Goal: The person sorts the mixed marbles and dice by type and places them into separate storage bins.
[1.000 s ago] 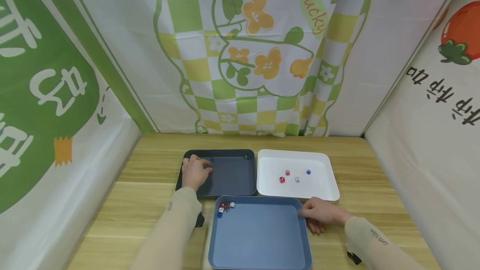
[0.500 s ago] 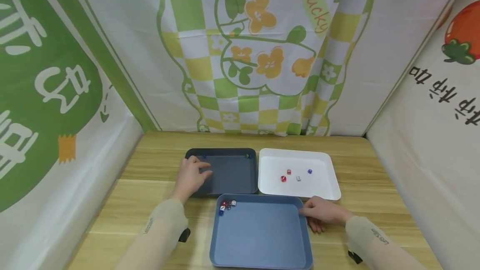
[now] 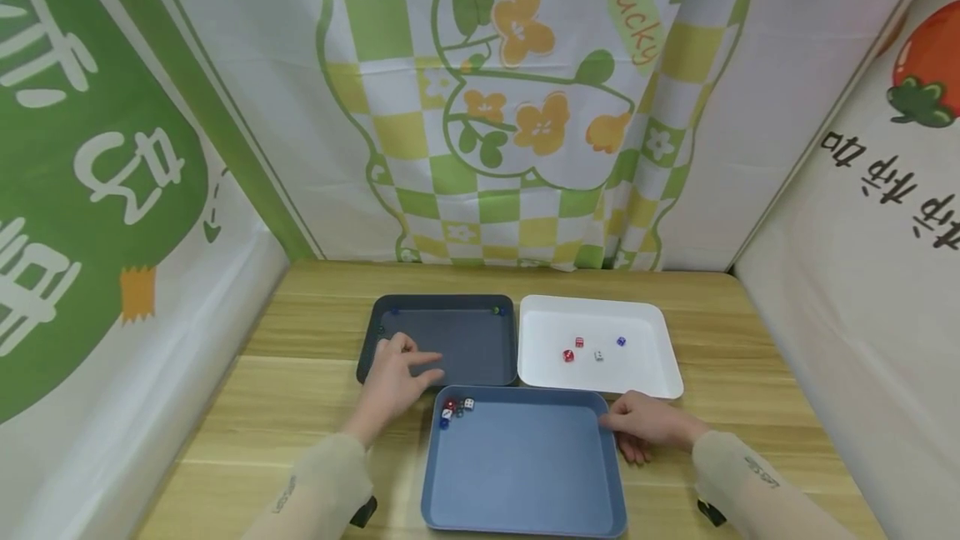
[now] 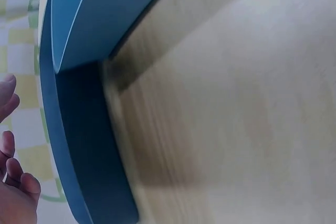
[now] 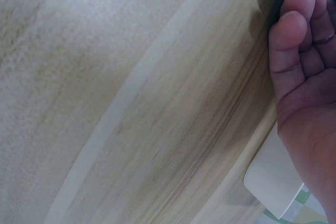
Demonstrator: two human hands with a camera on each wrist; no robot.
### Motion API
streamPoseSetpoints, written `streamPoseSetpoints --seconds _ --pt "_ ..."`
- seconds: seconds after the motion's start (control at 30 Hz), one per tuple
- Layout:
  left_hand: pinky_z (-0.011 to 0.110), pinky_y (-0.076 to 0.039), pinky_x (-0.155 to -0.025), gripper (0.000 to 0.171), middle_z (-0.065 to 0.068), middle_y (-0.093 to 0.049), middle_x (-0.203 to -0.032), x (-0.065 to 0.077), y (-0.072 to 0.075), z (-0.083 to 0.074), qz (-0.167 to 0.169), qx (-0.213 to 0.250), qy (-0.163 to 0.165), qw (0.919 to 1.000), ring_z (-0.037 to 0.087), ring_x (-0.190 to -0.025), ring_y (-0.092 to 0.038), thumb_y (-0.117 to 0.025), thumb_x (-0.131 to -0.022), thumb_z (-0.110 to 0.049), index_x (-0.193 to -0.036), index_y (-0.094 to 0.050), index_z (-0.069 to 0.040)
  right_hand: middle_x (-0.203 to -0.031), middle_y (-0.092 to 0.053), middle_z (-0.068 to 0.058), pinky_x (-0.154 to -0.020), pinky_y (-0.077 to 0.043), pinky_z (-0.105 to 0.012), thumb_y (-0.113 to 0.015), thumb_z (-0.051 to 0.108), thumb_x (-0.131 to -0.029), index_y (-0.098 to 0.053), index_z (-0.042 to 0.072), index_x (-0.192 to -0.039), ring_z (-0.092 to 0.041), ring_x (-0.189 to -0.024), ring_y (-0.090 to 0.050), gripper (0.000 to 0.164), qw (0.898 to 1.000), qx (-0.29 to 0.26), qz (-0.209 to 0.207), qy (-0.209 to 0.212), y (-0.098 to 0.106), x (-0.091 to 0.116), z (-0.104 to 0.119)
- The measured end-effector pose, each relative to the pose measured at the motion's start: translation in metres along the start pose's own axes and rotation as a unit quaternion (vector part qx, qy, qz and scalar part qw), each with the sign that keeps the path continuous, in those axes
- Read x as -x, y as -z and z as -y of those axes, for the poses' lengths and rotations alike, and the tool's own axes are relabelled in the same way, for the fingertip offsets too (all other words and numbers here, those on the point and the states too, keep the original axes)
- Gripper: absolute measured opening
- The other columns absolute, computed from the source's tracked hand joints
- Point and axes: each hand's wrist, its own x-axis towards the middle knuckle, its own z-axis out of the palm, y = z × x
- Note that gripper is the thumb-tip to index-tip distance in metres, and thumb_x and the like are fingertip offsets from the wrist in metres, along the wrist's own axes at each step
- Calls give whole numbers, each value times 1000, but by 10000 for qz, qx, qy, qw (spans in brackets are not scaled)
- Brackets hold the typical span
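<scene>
My left hand (image 3: 397, 377) hovers over the front left of the dark grey tray (image 3: 480, 348), thumb and forefinger apart with nothing between them. Small dice lie in that tray: a blue die (image 3: 395, 312) at the back left, a dark green die (image 3: 381, 330) near the left wall, and a pair in the back right corner. My right hand (image 3: 648, 425) holds the right rim of the blue tray (image 3: 525, 473), its lower fingers curled outside the wall. Clustered in the blue tray's back left corner are several dice (image 3: 447, 413), red, white, blue and dark.
At the back right, a white tray (image 3: 641, 369) holds red dice (image 3: 568, 356), a white die (image 3: 598, 356) and a blue die (image 3: 621, 342). All the trays stand close together on a wooden table (image 3: 750, 357). A patterned curtain (image 3: 517, 215) hangs behind.
My left hand has drawn back from the dark tray's far left toward its front edge, uncovering the blue and green dice there. The right hand stays on the blue tray.
</scene>
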Motion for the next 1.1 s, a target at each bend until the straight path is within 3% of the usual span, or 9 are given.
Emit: streamPoseSetpoints --seconds 0.33,0.7,1.1 --pt "31 -30 -70 30 -3 -32 -94 19 -23 -8 19 61 -282 9996 20 -92 -28 -83 -87 -30 -116 -79 -25 -55 -63 -2 -44 -44 -21 -54 33 -105 -67 4 -68 -10 -43 -53 49 10000 -40 12 -87 1 0 0" --pt "26 -32 -70 28 -6 -36 -97 29 -45 -9 -429 -218 -900 9948 17 -91 -30 -91 -78 -28 -105 -83 -25 -56 -64 -2 -44 -44 -21 -54 34 -105 -68 5 -68 -11 -44 -54 49 9999 18 -23 -117 1 0 0" --pt "27 -29 -71 33 -5 -34 -99 36 -55 -6 -221 -628 -822 9944 18 -92 -29 -91 -78 -30 -109 -82 -21 -58 -65 -11 -44 -44 -23 -54 31 -105 -68 -4 -71 -14 -43 -53 50 9998 15 -119 -125 0 0 0"
